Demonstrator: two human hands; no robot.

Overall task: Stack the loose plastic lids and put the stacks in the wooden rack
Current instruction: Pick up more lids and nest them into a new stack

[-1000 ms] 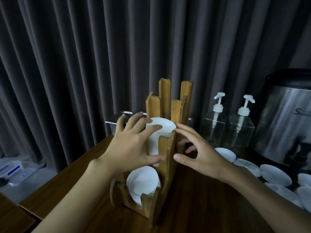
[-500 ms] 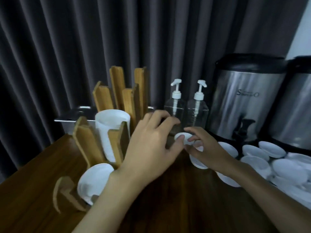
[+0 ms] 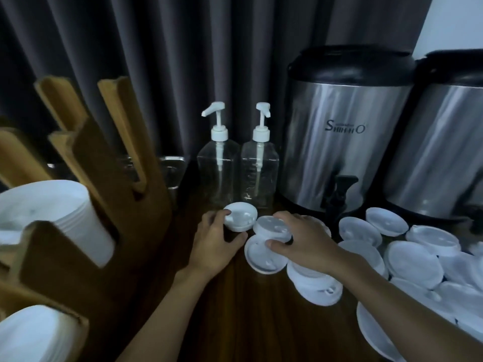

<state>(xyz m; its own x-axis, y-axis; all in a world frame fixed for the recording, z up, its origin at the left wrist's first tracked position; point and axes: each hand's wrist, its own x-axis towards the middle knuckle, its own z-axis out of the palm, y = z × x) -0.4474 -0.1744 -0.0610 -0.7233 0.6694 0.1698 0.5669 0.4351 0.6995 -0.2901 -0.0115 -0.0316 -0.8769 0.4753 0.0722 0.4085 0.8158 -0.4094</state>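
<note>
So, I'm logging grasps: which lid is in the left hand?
The lid right in front of the pump bottles, leftmost of all; the left hand pinches its edge. The right hand grips the neighbouring lid.

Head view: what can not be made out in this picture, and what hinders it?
- Wooden rack: blurred, cut off by the left edge; its slots cannot be counted.
- Loose lids: the pile runs off the right edge, and the right hand covers some; no count possible.
- Second urn: cut off by the right edge.
- Lettering on the first urn: too blurred to read fully.
</note>
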